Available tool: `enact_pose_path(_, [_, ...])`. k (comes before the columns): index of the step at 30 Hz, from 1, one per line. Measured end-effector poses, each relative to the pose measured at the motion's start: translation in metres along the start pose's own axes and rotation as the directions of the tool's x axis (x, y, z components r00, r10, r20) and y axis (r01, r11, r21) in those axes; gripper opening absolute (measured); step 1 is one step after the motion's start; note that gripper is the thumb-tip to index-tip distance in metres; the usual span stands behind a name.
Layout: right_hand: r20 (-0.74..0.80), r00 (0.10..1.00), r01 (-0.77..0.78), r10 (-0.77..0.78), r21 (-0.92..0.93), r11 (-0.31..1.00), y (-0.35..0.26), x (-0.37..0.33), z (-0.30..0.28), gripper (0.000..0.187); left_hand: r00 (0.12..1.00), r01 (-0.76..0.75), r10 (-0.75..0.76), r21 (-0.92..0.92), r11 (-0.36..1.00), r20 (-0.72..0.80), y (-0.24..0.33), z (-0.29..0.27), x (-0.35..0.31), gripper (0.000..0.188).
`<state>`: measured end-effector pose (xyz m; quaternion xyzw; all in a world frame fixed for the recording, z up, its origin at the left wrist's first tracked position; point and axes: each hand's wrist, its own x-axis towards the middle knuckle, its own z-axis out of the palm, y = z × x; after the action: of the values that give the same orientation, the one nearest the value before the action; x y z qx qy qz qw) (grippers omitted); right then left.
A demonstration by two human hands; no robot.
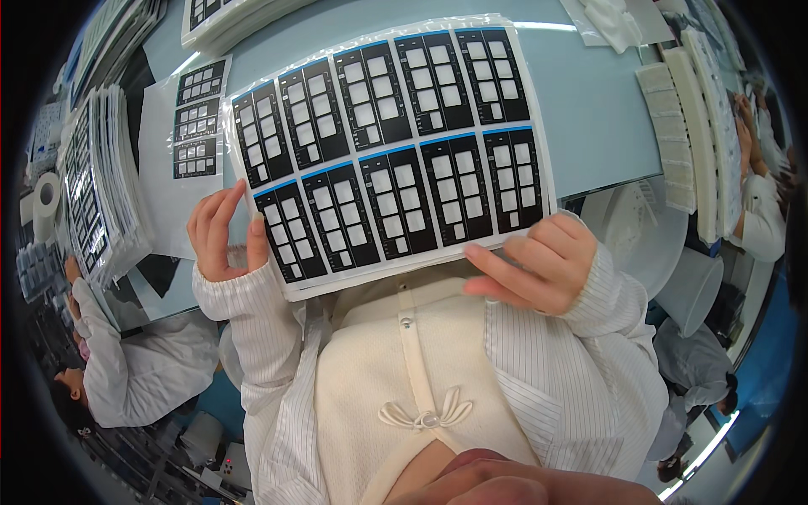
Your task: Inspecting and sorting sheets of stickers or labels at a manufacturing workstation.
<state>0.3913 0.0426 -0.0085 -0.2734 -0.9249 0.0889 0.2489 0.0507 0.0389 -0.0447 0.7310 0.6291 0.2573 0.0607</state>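
A large white sheet of black label panels [383, 156] is tilted up in front of me. Its panels form two rows, each with pale square windows and a blue strip along the top. Layered edges below it suggest a few sheets together, with clear film along the far side. My left hand [225, 231] pinches the left edge, thumb in front near the lower row. By the lower right edge is my right hand [543, 265], slightly blurred. Its thumb and index finger stretch out apart with nothing visible between them; the other fingers curl. Whether it touches the edge is unclear.
A thick stack of similar sheets [105, 189] stands at the left, beside a smaller piece with black panels [198, 118]. Another stack [240, 29] lies at the far side. White padded strips [669, 135] line the right. Co-workers sit at both sides; a white bin [690, 286] stands right.
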Motion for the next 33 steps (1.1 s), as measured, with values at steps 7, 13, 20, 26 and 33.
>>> enact_pose_path(7, [-0.03, 0.992, 0.124, -0.122, 0.116, 0.985, -0.001, -0.009, -0.007, 0.028, 1.0, -0.019, 0.019, 0.001, 1.0, 0.006, 0.0, 0.0, 0.002, 0.036])
enact_pose_path(13, [-0.189, 0.963, -0.202, 0.19, -0.047, 0.978, 0.017, -0.013, -0.013, 0.023, 0.999, -0.037, 0.036, 0.061, 0.997, 0.019, -0.002, -0.002, 0.001, 0.034])
enact_pose_path(20, [0.096, 0.395, -0.695, 0.914, 0.681, 0.229, 0.044, -0.025, -0.006, 0.024, 0.988, -0.14, 0.13, 0.148, 0.979, 0.078, 0.005, -0.011, 0.007, 0.027])
enact_pose_path(26, [0.074, 0.498, -0.67, 0.864, 0.665, 0.329, 0.052, -0.023, -0.009, 0.026, 0.984, -0.166, 0.154, 0.145, 0.975, 0.092, 0.006, -0.008, 0.009, 0.029])
enact_pose_path(33, [0.393, 0.465, -0.704, 0.793, 0.707, 0.062, 0.045, 0.006, -0.021, 0.028, 0.992, -0.123, 0.12, 0.13, 0.984, 0.032, -0.014, -0.008, 0.009, 0.029])
